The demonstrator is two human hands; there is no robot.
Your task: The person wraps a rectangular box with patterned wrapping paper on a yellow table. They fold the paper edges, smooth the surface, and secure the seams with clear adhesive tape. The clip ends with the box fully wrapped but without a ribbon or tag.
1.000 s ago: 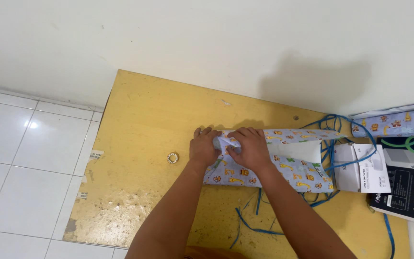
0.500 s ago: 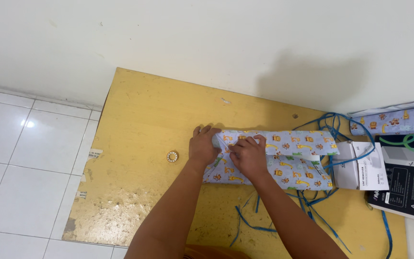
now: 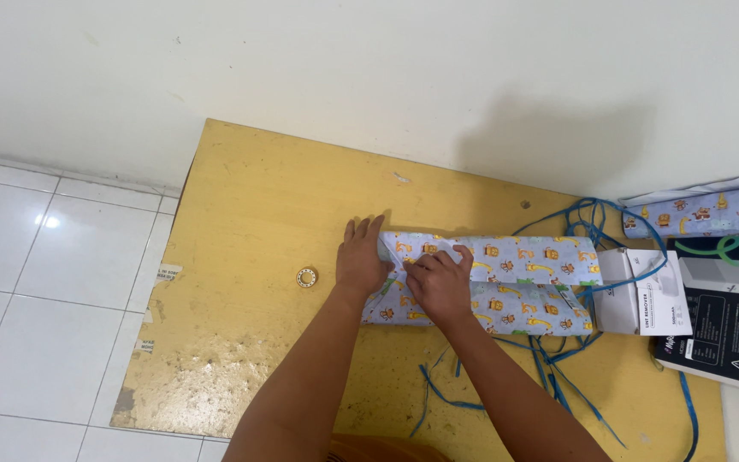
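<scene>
The loose white-backed flap that stood up from the parcel a second ago is gone — the wrapping paper now lies flat along the whole top of the wrapped box (image 3: 489, 282), which sits lengthwise on the yellow desk (image 3: 250, 214), its far end just beside a white carton (image 3: 643, 295). The work has moved to the near end of the parcel. The left hand (image 3: 363, 257) has opened out since half a second ago: its fingers now stretch flat against the end face, bracing it, with nothing closed in its grip. The right hand (image 3: 438, 282) lies on top beside it, fingertips pressing a folded corner of the paper down, so its grip is narrow and pinning paper rather than clutching it. To my eye the long seam is settled and the end fold is being shaped. Blue ribbon (image 3: 592, 224) trails loose around the far end and off the front edge; a small tape ring (image 3: 306, 277) lies apart, left of the hands — untouched.
</scene>
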